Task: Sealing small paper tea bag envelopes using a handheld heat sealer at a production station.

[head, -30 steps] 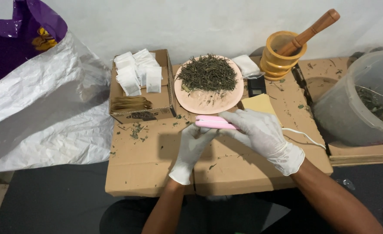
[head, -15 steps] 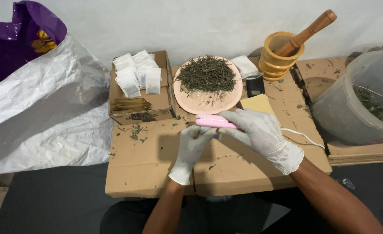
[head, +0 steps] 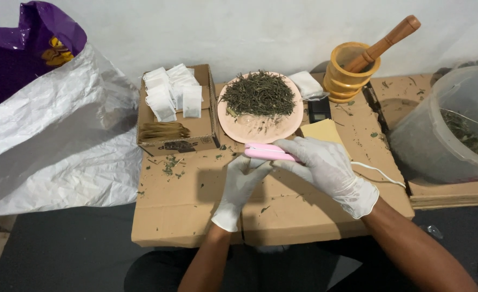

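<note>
**Sealer Clamped Between Two Gloved Hands**

The right hand [head: 325, 167], in a white glove, was closed over the pink sealer [head: 266, 152], fingers curled across its top and pressing down. This grip appeared to hold the sealer's two halves shut. A white cord [head: 376, 172] ran from under the hand toward the right, so the sealer sat near the middle of the cardboard top [head: 185, 211], within the cord's reach.

The left hand [head: 241, 181], also gloved, was raised with its fingers gathered just beneath the sealer's front end. It seemed to pinch something small there. What it held was hidden by the fingers and the sealer and could not be told.

Surrounding items were arranged along the far edge, within arm's reach:

- A cardboard box [head: 201, 132] at the left held white sachets [head: 171, 94] standing in rows, with brown pieces [head: 163, 130] in front of them.
- A pink plate [head: 260, 130] carried a heap of dried herb [head: 258, 93], directly behind the sealer.
- A small black scale [head: 320, 108] lay beside the plate, above a tan card [head: 322, 130].
- A wooden mortar [head: 349, 73] held its pestle [head: 390, 37], leaning to the right.
- A clear tub [head: 444, 130] at the right contained more herb.

A white and purple bag [head: 55, 135] lay open at the left. Herb crumbs were scattered over the cardboard.
</note>
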